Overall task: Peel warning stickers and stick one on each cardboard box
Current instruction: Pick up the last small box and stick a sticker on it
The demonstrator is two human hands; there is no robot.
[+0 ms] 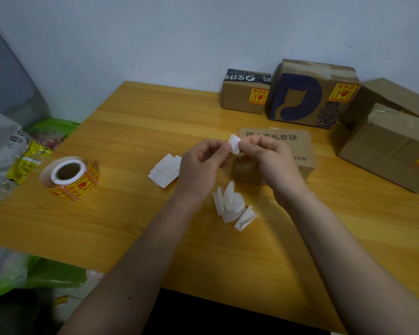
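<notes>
My left hand (201,163) and my right hand (269,155) meet above the table, both pinching one small white sticker piece (234,143); its printed side is hidden. Just behind my right hand lies a flat cardboard box (298,143) with printed characters on top. A roll of red-and-yellow warning stickers (70,177) stands at the left. Three boxes carry a sticker: a small box (237,97) at the back, a box with a blue cat print (300,97), and a box (385,153) at the right edge.
Used white backing papers lie flat (166,170) left of my hands and crumpled (235,206) in front of them. Another plain box (392,95) sits back right. Plastic bags and a yellow packet (27,163) crowd the left side, off the wooden table (131,226).
</notes>
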